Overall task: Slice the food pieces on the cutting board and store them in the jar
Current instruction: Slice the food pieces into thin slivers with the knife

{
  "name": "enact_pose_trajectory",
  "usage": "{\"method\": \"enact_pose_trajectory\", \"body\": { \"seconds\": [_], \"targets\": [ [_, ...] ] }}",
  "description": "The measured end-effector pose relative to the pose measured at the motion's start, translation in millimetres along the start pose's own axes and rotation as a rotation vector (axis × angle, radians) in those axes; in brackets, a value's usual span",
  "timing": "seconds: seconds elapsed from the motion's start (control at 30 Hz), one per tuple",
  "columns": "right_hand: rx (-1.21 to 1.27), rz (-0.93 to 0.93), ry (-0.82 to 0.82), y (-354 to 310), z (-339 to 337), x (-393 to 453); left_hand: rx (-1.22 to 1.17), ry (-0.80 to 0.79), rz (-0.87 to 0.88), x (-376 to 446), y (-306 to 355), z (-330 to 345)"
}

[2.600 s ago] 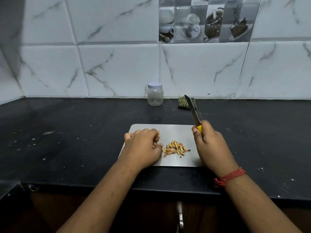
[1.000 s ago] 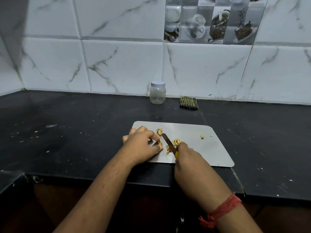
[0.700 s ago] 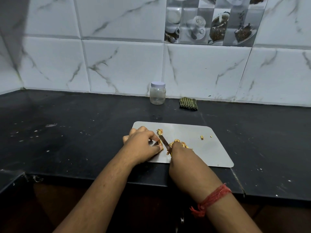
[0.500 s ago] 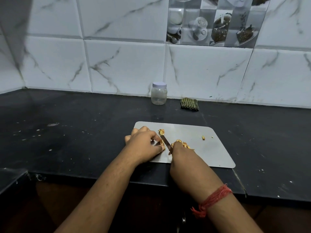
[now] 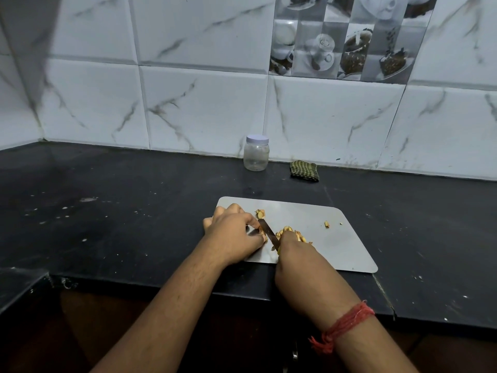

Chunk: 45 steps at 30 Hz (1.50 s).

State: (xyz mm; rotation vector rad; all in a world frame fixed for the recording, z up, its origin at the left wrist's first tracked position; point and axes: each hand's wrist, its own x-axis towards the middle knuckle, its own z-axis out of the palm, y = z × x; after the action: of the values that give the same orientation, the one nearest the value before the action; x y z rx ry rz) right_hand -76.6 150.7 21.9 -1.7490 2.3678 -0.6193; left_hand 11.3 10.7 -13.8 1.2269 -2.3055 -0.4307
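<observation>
Pinning the small food piece (image 5: 262,232) near the front-left of the cutting board (image 5: 347,251), your left hand (image 5: 232,232) has its fingers curled down over it, and the knife (image 5: 269,234) in your right hand's (image 5: 298,254) grip lies directly to the right of those fingertips. The blade runs diagonally, tip away and to the left. Cut slices (image 5: 291,234) sit just past your right hand. The jar (image 5: 256,153), lid on, stands well behind the board on the surface (image 5: 121,211).
</observation>
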Motion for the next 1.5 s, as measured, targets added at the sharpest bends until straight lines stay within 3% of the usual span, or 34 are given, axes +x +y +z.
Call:
{"method": "enact_pose_trajectory", "body": {
  "seconds": [1.5],
  "targets": [
    [0.023,0.07,-0.115,-4.8,-15.1,5.3,-0.015,0.018,0.007,-0.8,1.1,-1.2]
  ]
}}
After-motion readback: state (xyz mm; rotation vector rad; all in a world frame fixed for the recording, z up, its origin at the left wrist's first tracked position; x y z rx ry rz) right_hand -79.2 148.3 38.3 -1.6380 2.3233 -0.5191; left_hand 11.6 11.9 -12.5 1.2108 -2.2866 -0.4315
